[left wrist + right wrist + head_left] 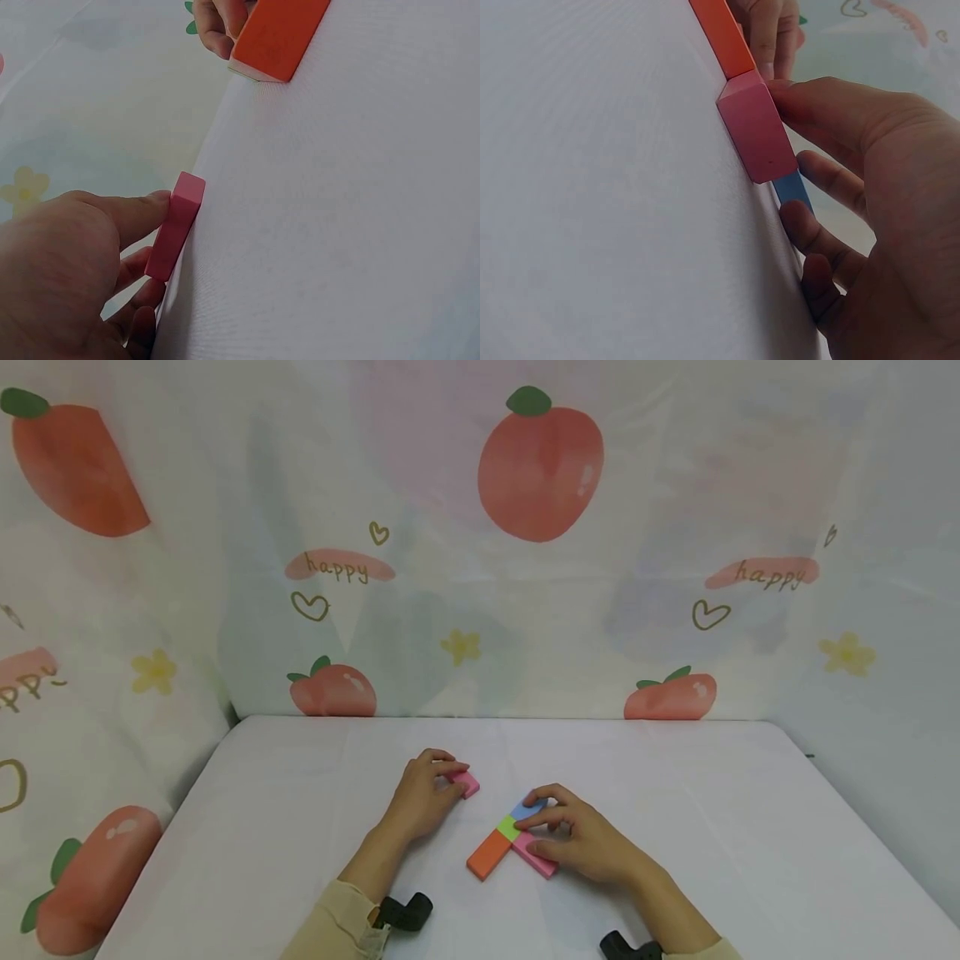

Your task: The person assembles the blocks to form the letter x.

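In the head view my left hand pinches a small pink block between thumb and fingers, to the left of and beyond the other blocks. Seen from the left wrist, this pink block stands close over the white cloth. My right hand has its thumb and index finger at a second pink block, with another finger reaching over the blue block. A green block lies between the blue block and an orange block in a slanting row; the second pink block branches off beside the green one.
A white cloth covers the table. Behind it and at the left hang sheets with printed fruit, flowers and lettering. Black wrist devices are strapped near both sleeves.
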Demonstrator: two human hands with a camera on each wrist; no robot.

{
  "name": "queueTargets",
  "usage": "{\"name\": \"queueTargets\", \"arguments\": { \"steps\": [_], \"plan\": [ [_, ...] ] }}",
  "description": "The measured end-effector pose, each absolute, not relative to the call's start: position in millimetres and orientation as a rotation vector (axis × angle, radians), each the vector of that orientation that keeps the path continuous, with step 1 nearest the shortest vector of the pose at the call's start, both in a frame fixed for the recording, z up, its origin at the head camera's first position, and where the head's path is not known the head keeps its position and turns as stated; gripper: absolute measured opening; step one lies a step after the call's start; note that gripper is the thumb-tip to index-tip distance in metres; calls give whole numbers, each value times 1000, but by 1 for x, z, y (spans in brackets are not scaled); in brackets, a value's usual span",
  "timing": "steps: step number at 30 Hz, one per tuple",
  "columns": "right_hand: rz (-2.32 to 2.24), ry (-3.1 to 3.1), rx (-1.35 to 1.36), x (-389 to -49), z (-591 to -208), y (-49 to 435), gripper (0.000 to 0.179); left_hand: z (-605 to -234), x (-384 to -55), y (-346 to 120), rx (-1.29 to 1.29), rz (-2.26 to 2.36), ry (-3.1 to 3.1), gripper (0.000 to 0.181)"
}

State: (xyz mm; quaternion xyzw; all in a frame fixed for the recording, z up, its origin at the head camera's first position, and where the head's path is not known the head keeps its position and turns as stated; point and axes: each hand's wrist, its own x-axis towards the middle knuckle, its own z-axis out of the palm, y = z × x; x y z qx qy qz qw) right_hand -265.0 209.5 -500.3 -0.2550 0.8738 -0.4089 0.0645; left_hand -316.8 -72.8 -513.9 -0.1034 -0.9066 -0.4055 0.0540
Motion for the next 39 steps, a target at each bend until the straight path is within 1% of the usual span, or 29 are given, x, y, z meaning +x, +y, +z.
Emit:
{"name": "queueTargets", "arguments": {
  "steps": [39],
  "plan": [
    [-1255,2622,-783,-267,-502,210,24,-516,-315,-73,-356,-1256,-2734,25]
  ]
}}
